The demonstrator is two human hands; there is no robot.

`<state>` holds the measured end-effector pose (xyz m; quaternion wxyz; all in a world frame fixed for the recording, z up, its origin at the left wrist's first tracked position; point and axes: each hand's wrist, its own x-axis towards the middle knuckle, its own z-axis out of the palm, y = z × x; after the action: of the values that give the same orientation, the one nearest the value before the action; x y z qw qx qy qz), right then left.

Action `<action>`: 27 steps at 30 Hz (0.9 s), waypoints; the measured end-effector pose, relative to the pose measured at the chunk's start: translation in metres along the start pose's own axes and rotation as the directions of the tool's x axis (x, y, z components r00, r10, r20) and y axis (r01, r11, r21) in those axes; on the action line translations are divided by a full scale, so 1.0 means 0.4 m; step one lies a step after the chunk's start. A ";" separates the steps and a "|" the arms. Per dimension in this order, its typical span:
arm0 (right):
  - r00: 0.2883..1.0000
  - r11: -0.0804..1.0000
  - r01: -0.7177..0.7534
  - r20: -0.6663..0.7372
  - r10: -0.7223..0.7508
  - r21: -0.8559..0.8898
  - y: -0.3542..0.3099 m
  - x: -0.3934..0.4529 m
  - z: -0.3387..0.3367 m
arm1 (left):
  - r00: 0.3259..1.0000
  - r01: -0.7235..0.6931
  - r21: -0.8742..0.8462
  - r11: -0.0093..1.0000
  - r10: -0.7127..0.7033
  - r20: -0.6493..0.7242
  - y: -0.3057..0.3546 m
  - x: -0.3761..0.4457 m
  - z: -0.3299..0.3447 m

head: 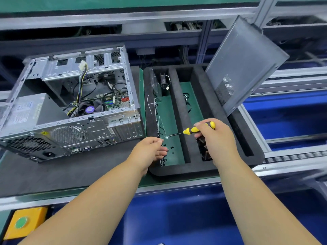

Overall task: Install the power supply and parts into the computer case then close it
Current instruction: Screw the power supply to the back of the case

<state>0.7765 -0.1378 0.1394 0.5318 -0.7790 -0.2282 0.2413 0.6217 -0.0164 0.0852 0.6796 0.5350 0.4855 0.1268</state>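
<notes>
The open computer case (99, 124) lies on its side at the left, rear panel facing me. The grey power supply (30, 110) sits in its left end, with cables and the motherboard (113, 99) visible inside. My right hand (217, 137) grips a yellow and black screwdriver (194, 129), its tip pointing left over the tray. My left hand (150, 151) hovers at the screwdriver tip with fingers curled together over several small black screws (168, 151); whether it pinches one is unclear. The grey side panel (246, 62) leans upright at the tray's far right.
A black foam tray (178, 106) with long compartments on a green mat holds a fan (163, 82), cables and small parts. Aluminium frame rails run behind and to the right. Blue bins (177, 214) lie below, and a yellow box with a green button (23, 222) sits bottom left.
</notes>
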 end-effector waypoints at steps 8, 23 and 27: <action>1.000 0.997 0.023 -0.004 -0.022 0.068 -0.047 -0.048 -0.035 | 0.978 0.210 -0.379 0.901 -0.189 0.093 0.073 -0.028 0.035; 0.995 0.945 0.054 0.057 -0.077 0.324 -0.139 -0.074 0.044 | 0.948 -0.314 -0.131 0.941 0.319 0.021 0.136 -0.132 -0.155; 0.972 0.953 0.174 0.112 -0.207 0.250 -0.195 -0.089 0.163 | 0.859 -0.506 -0.039 0.862 0.499 -0.119 0.186 -0.183 -0.296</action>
<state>0.7007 -0.0870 0.1966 0.6254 -0.6655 -0.3077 0.2672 0.5171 0.0339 0.1921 0.6146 0.6120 0.3596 0.3442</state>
